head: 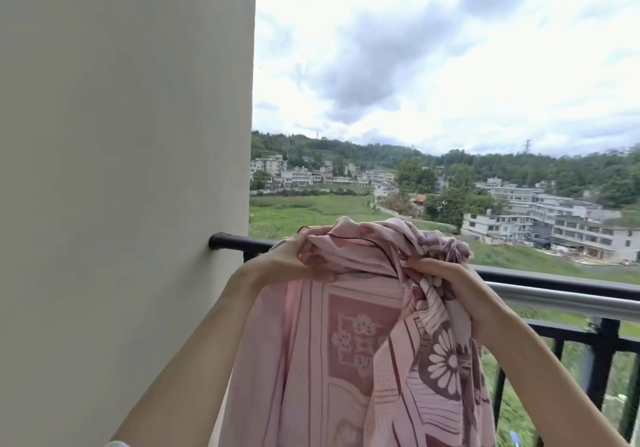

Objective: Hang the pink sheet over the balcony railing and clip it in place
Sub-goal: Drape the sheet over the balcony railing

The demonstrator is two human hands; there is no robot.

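I hold the pink sheet (pixel 363 325) bunched at its top edge, raised in front of me at about the height of the balcony railing (pixel 554 282). The gathered fabric sits between my two hands, and the rest hangs straight down on my side of the railing. My judgement: the sheet is kept gathered and lifted so that the bulk can be passed over the top rail in one move rather than dragged across it.

My left hand (pixel 294 256) is clenched around a fold at the left of the bunch, fingers curled into the fabric. My right hand (pixel 446 273) grips the right side of the bunch in the same way, with a thick twist of cloth rising above the knuckles. Both hands are fully occupied; neither is free.

The railing's black top rail meets the white wall (pixel 121 169) at my left. A silver bar (pixel 561 299) runs just inside the black rail on the right. Whether the bunch already touches the rail I cannot tell, because the fabric hides that section.

No clip is visible. I judge the hanging step not yet done and clipping still ahead.
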